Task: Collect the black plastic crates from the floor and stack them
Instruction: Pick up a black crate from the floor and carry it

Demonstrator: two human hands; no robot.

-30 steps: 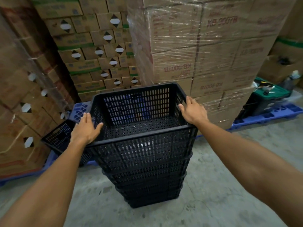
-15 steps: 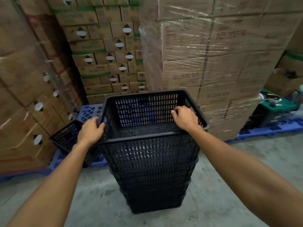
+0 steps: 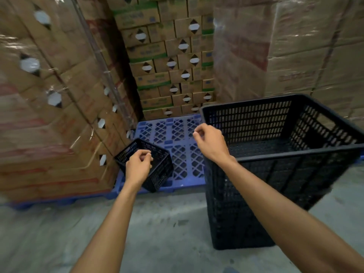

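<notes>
A tall stack of black slotted plastic crates [image 3: 275, 184] stands on the concrete floor at the right. A smaller black crate [image 3: 157, 174] lies tilted on the corner of a blue pallet [image 3: 177, 134] at the left. My left hand [image 3: 138, 167] hovers in front of that small crate with fingers loosely curled, holding nothing. My right hand [image 3: 211, 143] is off the stack, by its top left corner, fingers loosely curled and empty.
Shrink-wrapped pallets of cardboard boxes [image 3: 49, 105] rise at the left, and more boxes [image 3: 285, 52] at the right behind the stack. A wall of boxes with diamond labels [image 3: 171, 62] fills the back. Grey concrete floor [image 3: 157, 233] lies below.
Both hands have let go of the top crate's rim. The view has swung left; my left hand has moved toward the small crate on the blue pallet.
</notes>
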